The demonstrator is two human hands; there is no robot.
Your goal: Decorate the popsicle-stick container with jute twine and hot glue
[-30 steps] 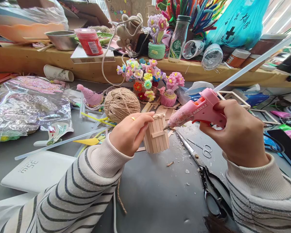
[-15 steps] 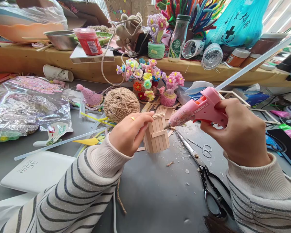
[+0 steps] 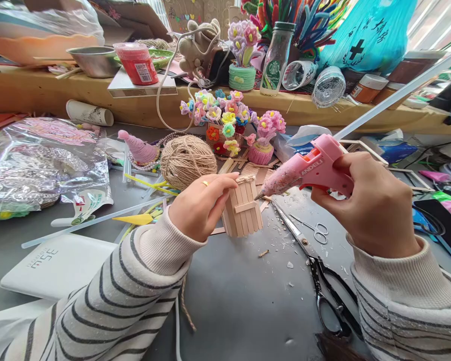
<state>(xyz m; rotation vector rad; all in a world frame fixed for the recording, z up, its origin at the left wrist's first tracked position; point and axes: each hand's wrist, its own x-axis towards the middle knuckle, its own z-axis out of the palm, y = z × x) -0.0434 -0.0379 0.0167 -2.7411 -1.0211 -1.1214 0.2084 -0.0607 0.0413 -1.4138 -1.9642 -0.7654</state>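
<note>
Left arm comes in from the near left, striped sleeve (image 3: 108,296) sloping up and to the right. Left hand (image 3: 195,208) back-up, wrist slightly bent, index finger stretched along the top edge of a slatted wooden piece (image 3: 244,213). Left grip closed on that piece at its upper left; some fingertips hidden behind it. The piece is mid-scene, slats near vertical, leaning a little, with a short cross strip (image 3: 245,206) over the front and twine trim (image 3: 246,178) at the top. Cannot tell whether its base meets the bench (image 3: 255,301).

Right arm rises from the near right, wrist cocked, knuckles up. Right hand (image 3: 374,200) wraps a pink glue gun (image 3: 319,168); right grip closed around the handle, which the fingers largely cover. Gun tilted, nozzle down and to the left, its tip just beside the piece's right edge, by the strip's right end; contact unclear. A long glue stick (image 3: 394,98) runs from the gun's back towards the far right.

Twine ball (image 3: 189,163) just beyond the left hand. Large scissors (image 3: 315,265) and small scissors (image 3: 319,232) between the wooden piece and the right arm.
</note>
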